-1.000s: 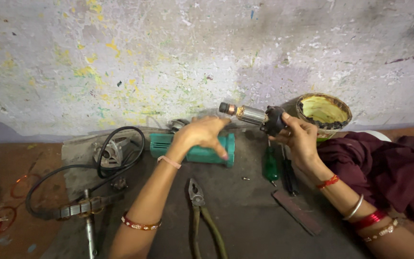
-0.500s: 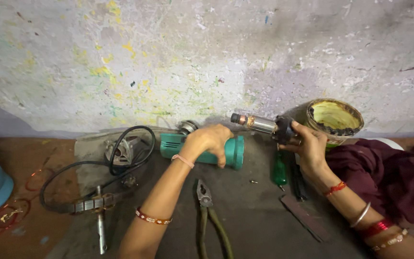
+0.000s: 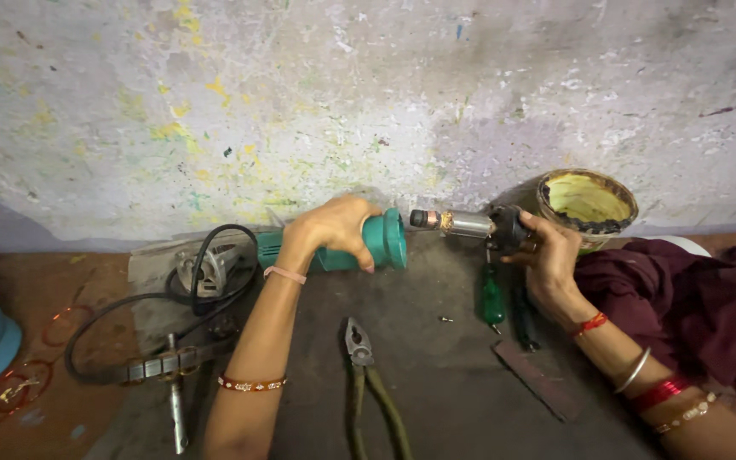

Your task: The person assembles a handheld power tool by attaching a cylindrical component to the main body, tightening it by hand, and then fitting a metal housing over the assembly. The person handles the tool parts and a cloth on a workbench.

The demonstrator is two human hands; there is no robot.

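Two hands gripping – left (image 3: pixel 334 228) hides green housing (image 3: pixel 381 240); right (image 3: pixel 547 251) covers armature (image 3: pixel 470 224) end.

A dark grey mat (image 3: pixel 453 383) covers the floor by the wall; olive-handled pliers (image 3: pixel 368 383), a green-handled screwdriver (image 3: pixel 492 296) and a flat dark file (image 3: pixel 538 379) lie on it.

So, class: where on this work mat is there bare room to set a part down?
Bare mat lies between the pliers and the flat bar, below the small screw. It is crowded by the cable coil beside the left hand, and around the screwdrivers under the right hand.
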